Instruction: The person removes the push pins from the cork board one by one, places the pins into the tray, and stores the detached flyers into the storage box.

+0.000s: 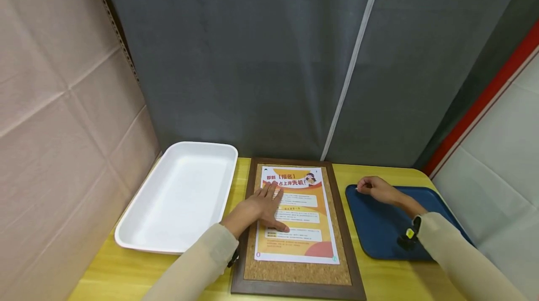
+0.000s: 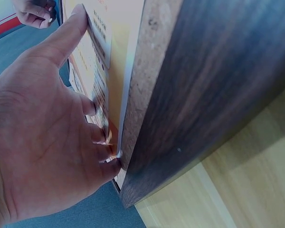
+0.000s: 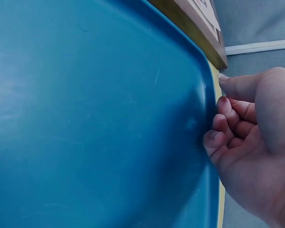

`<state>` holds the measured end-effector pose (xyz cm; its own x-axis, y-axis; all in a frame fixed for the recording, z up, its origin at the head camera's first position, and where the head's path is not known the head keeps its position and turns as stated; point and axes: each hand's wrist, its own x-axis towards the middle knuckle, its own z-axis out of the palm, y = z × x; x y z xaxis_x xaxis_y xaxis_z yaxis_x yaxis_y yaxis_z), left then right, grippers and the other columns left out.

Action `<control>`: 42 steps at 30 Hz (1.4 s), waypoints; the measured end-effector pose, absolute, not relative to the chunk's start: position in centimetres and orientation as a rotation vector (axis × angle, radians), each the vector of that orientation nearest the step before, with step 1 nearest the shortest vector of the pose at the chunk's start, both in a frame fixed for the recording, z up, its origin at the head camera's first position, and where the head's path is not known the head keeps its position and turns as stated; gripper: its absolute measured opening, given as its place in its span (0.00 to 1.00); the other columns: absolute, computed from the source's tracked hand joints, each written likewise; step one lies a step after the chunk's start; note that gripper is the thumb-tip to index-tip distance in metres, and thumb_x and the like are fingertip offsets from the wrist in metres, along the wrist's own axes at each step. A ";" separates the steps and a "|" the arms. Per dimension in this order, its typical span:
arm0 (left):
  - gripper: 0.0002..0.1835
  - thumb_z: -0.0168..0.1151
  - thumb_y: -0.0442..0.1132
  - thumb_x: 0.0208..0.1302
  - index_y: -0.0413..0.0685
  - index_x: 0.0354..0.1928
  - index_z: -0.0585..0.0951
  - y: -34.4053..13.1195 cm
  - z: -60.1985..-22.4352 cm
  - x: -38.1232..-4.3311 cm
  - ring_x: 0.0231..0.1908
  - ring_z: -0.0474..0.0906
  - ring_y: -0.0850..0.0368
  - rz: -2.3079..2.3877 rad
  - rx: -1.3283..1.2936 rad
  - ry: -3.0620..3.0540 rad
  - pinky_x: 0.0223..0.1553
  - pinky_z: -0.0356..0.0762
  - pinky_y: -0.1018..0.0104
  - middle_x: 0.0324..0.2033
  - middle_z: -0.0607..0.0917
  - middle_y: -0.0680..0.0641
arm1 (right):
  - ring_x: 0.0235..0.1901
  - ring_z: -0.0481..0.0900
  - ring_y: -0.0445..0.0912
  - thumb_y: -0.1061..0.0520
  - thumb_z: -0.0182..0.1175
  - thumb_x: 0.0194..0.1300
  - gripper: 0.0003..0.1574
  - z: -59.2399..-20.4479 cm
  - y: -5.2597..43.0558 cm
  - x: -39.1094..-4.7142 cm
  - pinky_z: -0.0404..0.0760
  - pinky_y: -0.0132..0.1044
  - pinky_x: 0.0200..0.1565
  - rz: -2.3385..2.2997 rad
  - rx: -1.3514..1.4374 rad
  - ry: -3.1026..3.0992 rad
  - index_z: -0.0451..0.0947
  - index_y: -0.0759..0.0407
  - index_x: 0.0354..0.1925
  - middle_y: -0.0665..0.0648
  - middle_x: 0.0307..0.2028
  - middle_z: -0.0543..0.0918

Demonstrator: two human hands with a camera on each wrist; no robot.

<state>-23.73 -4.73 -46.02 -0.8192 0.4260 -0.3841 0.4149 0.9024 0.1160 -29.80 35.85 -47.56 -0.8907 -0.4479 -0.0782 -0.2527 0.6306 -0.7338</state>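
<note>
"Beige sleeves point(image 1: 198, 263) come first, nearest the camera. What are the fingers on the left doing?"

"The left hand point(image 1: 266, 205) is palm down, fingers spread and grasping nothing, resting on the left part of an orange-and-white poster point(image 1: 301, 245)."

"So the poster is directly under those fingers?"

"Yes, beneath them and out to their right, lying on a brown-framed corkboard point(image 1: 294, 273). The fingertips partly cover its red heading."

"And the right hand point(image 1: 379, 191)?"

"Its fingers are curled, thumb and fingertip pinching something small and pale point(image 1: 357, 189), too tiny to identify. Below them is the far-left corner of a blue tray point(image 1: 379, 235); whether they touch it, I can't tell."

"Anything else nearby?"

"Left of the left fingers, a white tray point(image 1: 181, 198) sits on the yellow table point(image 1: 113, 273)."
</note>
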 end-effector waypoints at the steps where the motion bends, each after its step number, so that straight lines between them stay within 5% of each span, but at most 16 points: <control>1: 0.67 0.65 0.80 0.57 0.50 0.87 0.48 -4.7 -46.0 -23.7 0.85 0.37 0.44 0.038 0.615 2.659 0.83 0.45 0.50 0.85 0.42 0.40 | 0.38 0.75 0.46 0.65 0.55 0.80 0.09 -47.7 35.9 -29.8 0.78 0.36 0.41 -1.111 -0.568 2.600 0.78 0.73 0.43 0.62 0.38 0.81; 19: 0.68 0.64 0.79 0.59 0.52 0.87 0.43 -4.6 -46.5 -24.2 0.85 0.32 0.46 0.012 0.607 2.629 0.83 0.41 0.53 0.85 0.36 0.41 | 0.36 0.74 0.45 0.67 0.57 0.77 0.06 -48.3 36.2 -29.5 0.75 0.34 0.38 -1.004 -0.533 2.668 0.79 0.69 0.41 0.56 0.36 0.81; 42: 0.68 0.65 0.80 0.57 0.51 0.87 0.47 -4.8 -46.2 -23.8 0.85 0.36 0.44 0.038 0.619 2.660 0.83 0.46 0.50 0.86 0.41 0.40 | 0.34 0.76 0.45 0.66 0.58 0.77 0.06 -49.0 36.1 -29.5 0.77 0.34 0.37 -0.954 -0.532 2.707 0.81 0.66 0.40 0.55 0.35 0.83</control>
